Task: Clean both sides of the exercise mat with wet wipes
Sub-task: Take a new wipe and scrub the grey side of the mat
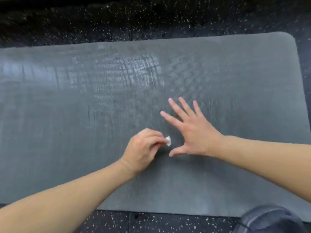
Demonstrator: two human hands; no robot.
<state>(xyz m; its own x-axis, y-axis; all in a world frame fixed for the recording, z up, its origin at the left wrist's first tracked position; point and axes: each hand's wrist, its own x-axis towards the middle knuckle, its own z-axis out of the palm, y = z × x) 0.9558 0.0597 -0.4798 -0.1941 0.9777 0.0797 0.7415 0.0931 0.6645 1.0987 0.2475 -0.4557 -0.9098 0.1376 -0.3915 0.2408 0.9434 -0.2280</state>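
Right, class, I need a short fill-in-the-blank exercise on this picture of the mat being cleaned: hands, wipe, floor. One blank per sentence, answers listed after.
1. The small white wipe is pinched by the ____ hand.
2. The right hand rests on the grey mat with its fingers ____.
3. The floor under the mat is black with pale ____.

Missing words: left; spread; speckles
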